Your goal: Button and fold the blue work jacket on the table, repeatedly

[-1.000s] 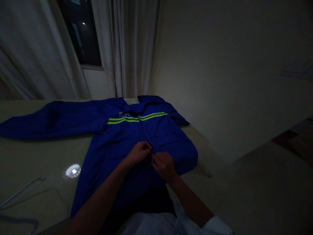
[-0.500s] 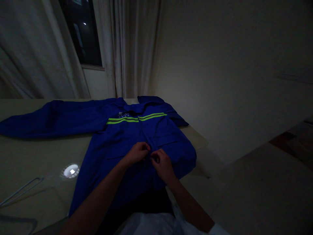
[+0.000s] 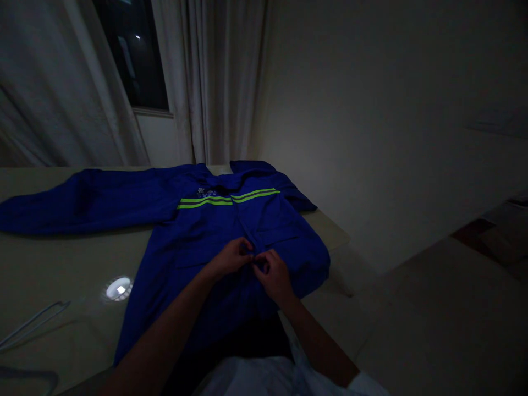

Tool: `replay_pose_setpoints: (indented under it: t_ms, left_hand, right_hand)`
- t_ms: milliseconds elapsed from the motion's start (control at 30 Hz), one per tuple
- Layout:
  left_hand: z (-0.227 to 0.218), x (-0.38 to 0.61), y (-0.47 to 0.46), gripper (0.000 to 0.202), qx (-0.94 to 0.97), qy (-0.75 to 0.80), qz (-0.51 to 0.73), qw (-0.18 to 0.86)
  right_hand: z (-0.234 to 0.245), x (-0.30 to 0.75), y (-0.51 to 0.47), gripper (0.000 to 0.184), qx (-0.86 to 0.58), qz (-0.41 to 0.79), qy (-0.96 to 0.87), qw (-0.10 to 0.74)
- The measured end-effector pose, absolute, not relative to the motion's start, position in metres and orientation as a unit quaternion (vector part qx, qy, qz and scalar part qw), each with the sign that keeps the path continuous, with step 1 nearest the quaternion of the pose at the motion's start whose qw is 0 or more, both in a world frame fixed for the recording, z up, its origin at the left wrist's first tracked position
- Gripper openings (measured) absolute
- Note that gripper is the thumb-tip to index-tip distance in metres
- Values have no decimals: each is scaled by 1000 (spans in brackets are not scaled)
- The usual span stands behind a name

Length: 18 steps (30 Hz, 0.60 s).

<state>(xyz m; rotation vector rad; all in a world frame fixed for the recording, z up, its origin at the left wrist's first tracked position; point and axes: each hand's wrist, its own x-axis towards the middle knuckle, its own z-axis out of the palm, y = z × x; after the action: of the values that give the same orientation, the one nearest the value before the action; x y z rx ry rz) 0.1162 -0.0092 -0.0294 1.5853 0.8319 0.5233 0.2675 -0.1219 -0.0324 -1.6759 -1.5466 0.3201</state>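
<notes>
Jacket (image 3: 198, 236) lies on the table (image 3: 74, 264) under both hands, long axis running away from them, collar (image 3: 233, 180) pointing far side; left hand (image 3: 231, 257) and right hand (image 3: 275, 275) sit just beside each other at its front seam (image 3: 240, 217), fingertips of each drawn close, cannot tell whether on cloth. One sleeve (image 3: 119, 201) stretches left of the left hand; forearms cover part of the lower front, hanger (image 3: 35, 323) well left, curtain (image 3: 218, 82) beyond the hands. Green stripes (image 3: 206, 200) cross the chest ahead of the hands, with small pale print (image 3: 201, 190) just above, illegible.
</notes>
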Motion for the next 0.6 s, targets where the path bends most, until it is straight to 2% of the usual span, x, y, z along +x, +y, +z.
replay_pose_setpoints:
  t_ms: [200, 600]
  left_hand:
    - [-26, 116, -10, 34, 646, 368, 229, 628]
    - [-28, 118, -9, 29, 643, 370, 234, 629]
  right_hand:
    - [-29, 265, -122, 14, -669, 139, -607, 405]
    - [-29, 263, -122, 15, -668, 120, -616, 399]
